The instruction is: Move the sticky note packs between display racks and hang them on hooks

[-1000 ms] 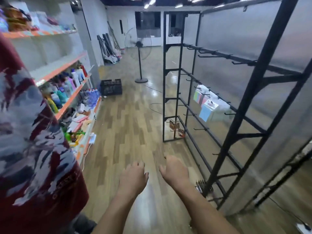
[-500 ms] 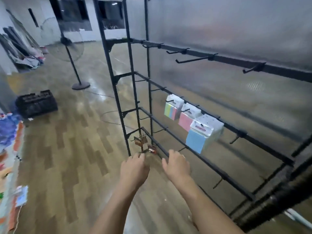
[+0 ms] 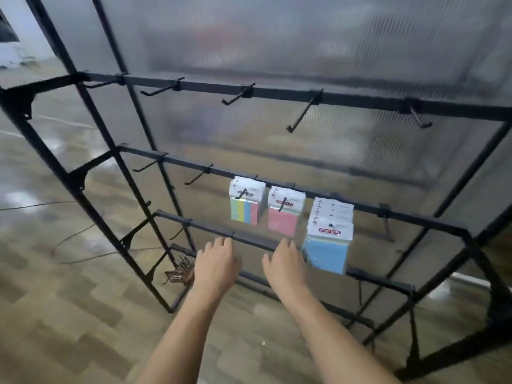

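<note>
Head view: sticky note packs [image 3: 329, 236] hung on hooks along the display rack [image 3: 415, 217] middle rail; left hand [image 3: 217, 263] and right hand [image 3: 285, 266] empty, fingers loosely spread, apparently reaching to unhook.

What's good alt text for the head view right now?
Two bare hands, left hand and right hand, reach empty toward a black display rack where three groups of sticky note packs hang side by side on hooks: a striped multicolour pack, a pink pack and a thicker blue stack. The top-rail hooks are bare; wood-pattern floor below.
</note>
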A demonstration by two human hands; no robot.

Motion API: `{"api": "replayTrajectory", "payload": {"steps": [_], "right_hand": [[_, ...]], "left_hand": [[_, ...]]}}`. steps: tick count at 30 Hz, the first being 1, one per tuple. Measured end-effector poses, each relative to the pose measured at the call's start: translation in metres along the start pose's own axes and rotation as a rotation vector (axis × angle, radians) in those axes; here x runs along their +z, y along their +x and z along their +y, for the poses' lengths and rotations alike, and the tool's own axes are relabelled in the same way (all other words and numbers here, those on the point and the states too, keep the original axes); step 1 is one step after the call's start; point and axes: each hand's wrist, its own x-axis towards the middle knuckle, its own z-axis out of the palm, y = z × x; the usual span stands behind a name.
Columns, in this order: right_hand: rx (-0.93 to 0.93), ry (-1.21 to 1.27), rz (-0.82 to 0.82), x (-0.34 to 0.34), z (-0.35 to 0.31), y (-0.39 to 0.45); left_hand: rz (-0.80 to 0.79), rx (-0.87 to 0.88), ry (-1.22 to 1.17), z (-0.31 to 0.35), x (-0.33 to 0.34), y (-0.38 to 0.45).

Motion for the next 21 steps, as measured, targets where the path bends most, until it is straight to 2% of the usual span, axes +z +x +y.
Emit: {"api": "replayTrajectory", "payload": {"steps": [4,7,21], "right_hand": [[0.159,0.113,0.036,0.006,-0.005,0.023],[0.222,0.183,0.073,0.007,-0.010,0.040],[0.299,0.394,0.354,0.014,-0.012,0.068]], "left_hand": [[0.075,0.031,-0.042,-0.011,0.005,0.034],[0.072,-0.013,-0.103,-0.015,0.005,0.063],[0.110,-0.068,-0.599,-0.007,0.023,0.112]]}}
